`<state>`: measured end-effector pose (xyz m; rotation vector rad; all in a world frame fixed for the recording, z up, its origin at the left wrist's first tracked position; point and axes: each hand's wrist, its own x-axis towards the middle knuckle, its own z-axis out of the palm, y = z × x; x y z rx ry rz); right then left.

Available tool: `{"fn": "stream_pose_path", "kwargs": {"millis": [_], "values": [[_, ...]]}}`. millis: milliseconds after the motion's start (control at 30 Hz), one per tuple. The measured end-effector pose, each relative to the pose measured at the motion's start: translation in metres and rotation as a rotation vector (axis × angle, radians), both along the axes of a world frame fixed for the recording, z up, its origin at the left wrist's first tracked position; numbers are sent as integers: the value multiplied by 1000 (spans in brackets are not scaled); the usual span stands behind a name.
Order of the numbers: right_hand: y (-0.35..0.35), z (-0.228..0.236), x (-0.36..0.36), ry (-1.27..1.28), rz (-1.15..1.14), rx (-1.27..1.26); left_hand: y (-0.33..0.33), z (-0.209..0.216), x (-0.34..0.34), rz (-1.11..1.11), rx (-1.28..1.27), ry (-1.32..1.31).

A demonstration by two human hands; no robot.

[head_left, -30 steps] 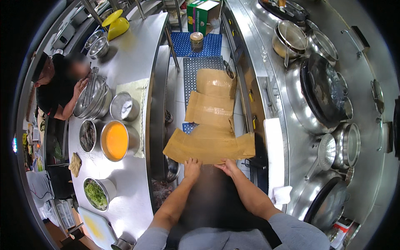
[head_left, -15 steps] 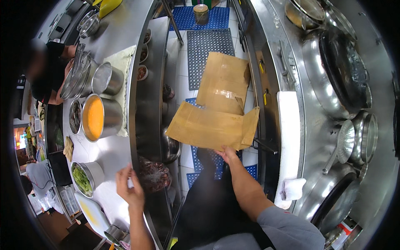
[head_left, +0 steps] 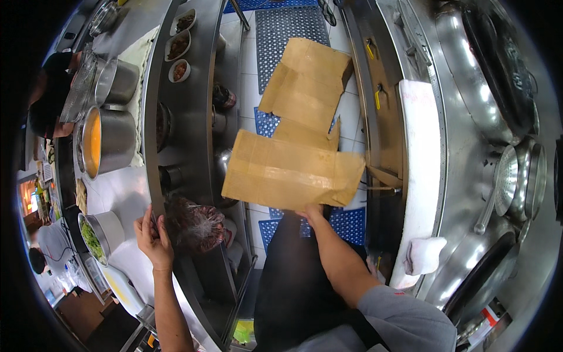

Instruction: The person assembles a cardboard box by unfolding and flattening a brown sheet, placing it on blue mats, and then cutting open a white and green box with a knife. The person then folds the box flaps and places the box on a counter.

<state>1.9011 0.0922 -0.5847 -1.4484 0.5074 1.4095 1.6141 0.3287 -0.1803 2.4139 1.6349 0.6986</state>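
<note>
A flattened brown cardboard box hangs in front of me over the aisle floor, its two wide panels joined by a narrower torn part. My right hand grips its near edge, with the fingers partly hidden beneath the board. At the edge of the steel counter on the left is my left hand, holding nothing, its fingers loosely bent and apart. Beside that hand, on the counter, stands a metal pot of chopped green vegetables. A clear plastic bag of dark red food lies on the shelf just right of it.
Farther along the left counter are a pot of orange liquid and a co-worker's arm. Small bowls sit on the shelf. Perforated mats cover part of the tiled floor. On the right stand large woks, a skimmer and a folded white cloth.
The cardboard has swung out flatter, its near panel showing more of its face, with my right hand still on it. My left hand has come down to the counter's edge. The view has shifted.
</note>
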Motion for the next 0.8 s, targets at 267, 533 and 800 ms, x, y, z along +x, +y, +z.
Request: {"fn": "stream_pose_path", "kwargs": {"millis": [267,533,800], "values": [[51,38,12,-157,-51,111,-4,3,-1,-34,-22,-25],[-61,-19,-21,-305,139,-271,-5,10,0,-59,27,76],[-143,-66,-67,-137,477,-399,-4,1,-5,-63,7,35]]}}
